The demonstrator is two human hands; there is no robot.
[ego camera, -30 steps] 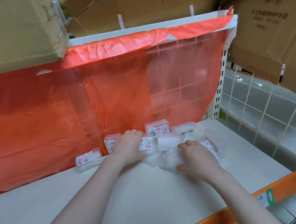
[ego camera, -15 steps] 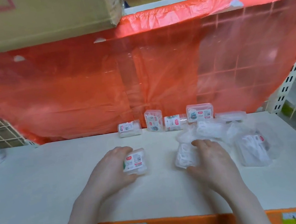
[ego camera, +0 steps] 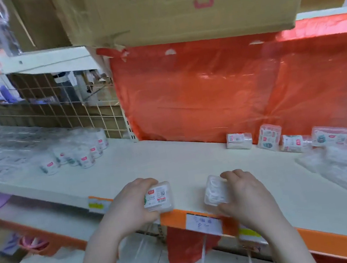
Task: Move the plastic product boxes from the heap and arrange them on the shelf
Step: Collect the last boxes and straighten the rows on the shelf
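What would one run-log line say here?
left hand: holds labelled clear plastic box | right hand: holds clear plastic box | heap: remains

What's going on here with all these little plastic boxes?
A person is stocking a white shelf. The left hand holds a labelled box, the right hand a clear box, both near the front edge. Four boxes stand along the back; the heap lies to the right.
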